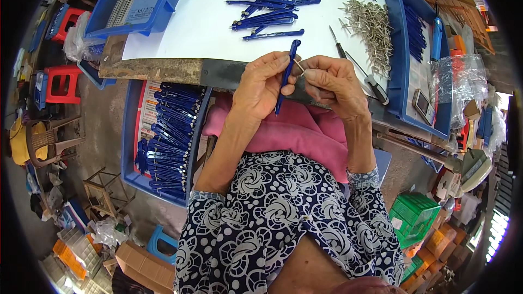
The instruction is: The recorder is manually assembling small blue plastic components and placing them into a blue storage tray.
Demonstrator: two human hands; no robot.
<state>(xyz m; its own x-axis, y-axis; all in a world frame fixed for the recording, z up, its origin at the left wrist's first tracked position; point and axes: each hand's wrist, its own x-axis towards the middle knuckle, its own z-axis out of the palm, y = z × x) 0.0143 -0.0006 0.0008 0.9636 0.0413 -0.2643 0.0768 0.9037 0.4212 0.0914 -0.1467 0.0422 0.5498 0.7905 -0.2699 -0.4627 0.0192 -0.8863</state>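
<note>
Pink cloth [305, 130] covers the lap at frame centre. Just above it, the left hand [261, 84] is wrapped around a slim blue plastic piece [287, 75], held upright. The right hand [332, 81] pinches a small metal pin [299, 66] at its tip, touching the blue piece. Further up, loose blue pieces [269, 13] lie on the white table [201, 22], with a pile of pins [373, 27] upper right

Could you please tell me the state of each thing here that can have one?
left hand: closed around a blue plastic strip, held upright.
right hand: pinching a small metal pin against the strip.
loose blue strips: scattered on the white tabletop.
metal pins: heaped in a pile.
blue tray by the knee: filled with stacked strips.
</note>
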